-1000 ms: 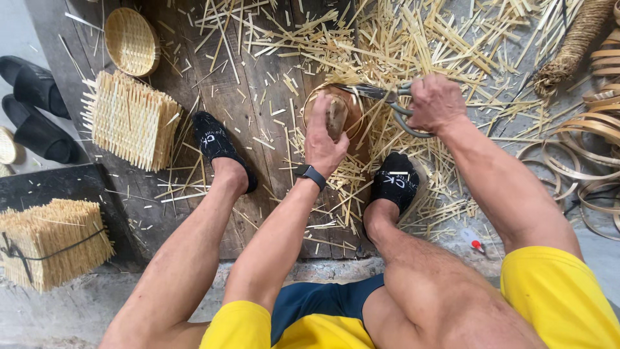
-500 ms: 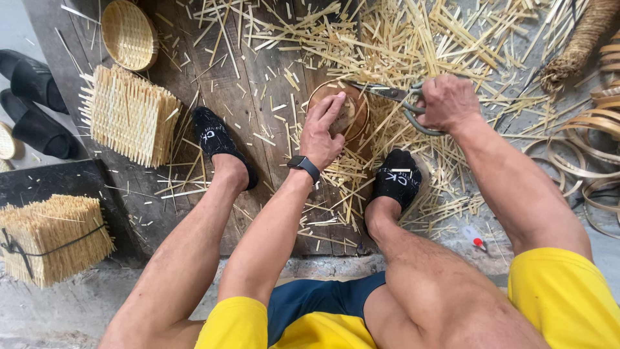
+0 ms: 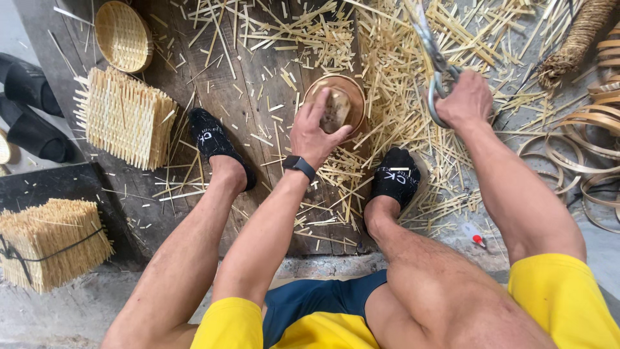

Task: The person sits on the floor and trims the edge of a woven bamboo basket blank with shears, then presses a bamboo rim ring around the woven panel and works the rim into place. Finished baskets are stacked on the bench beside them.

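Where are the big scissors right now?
In the head view, the scissors are upper right, gripped by the right hand, above the bamboo scraps.

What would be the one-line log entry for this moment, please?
left hand: pressing small round basket on wooden board | right hand: gripping metal shears, lifted | bamboo offcuts: scattered around

This is a bamboo-weaving craft workshop, worked at floor level. Split bamboo offcuts (image 3: 400, 84) litter the dark wooden floor boards (image 3: 258, 77), with a stack of woven mats (image 3: 126, 116), a tied bundle of cut strips (image 3: 51, 242) and a small finished woven basket (image 3: 123, 35) set along the side. Bent bamboo hoops (image 3: 597, 148) and a coil of coarse rope (image 3: 575, 39) lie at the other edge.
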`<state>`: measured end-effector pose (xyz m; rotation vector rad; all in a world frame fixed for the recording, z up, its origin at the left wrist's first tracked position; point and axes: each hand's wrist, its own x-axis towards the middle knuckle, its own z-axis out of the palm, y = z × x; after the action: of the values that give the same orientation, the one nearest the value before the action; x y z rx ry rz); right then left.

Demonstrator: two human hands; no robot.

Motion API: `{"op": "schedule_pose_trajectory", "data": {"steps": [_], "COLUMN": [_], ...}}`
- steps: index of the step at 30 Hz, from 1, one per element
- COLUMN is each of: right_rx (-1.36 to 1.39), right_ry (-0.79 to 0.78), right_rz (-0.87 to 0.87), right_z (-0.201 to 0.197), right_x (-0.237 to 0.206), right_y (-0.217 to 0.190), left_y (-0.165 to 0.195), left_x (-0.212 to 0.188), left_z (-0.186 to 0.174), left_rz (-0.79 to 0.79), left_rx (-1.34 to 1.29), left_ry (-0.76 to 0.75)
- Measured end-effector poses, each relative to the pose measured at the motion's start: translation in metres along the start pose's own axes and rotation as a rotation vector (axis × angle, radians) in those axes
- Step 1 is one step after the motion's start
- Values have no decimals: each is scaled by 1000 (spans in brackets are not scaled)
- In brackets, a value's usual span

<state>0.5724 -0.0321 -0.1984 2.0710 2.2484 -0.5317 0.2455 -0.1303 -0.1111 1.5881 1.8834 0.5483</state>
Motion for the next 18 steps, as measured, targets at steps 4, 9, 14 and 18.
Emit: {"op": "schedule_pose_trajectory", "data": {"steps": [4,9,14,18], "right_rx": [133,-17,63,322], "right_ry": [-322,-1050,-897,-383], "right_rz": [79,-121,-13,445], "right_z": [-9,-19,-36,-42], "right_x": [-34,-38,48,86], "right_y": [37,54,36,8], "left_y": [-5,-26,-26,-23], "left_x": [3,26,48,74], "left_z": [3,8,7,-4], "left_rz": [-343,-198,-221,-224], "left_rx": [-132,-117,-88,-213], "left_ry": [-70,74,-94,-240]}}
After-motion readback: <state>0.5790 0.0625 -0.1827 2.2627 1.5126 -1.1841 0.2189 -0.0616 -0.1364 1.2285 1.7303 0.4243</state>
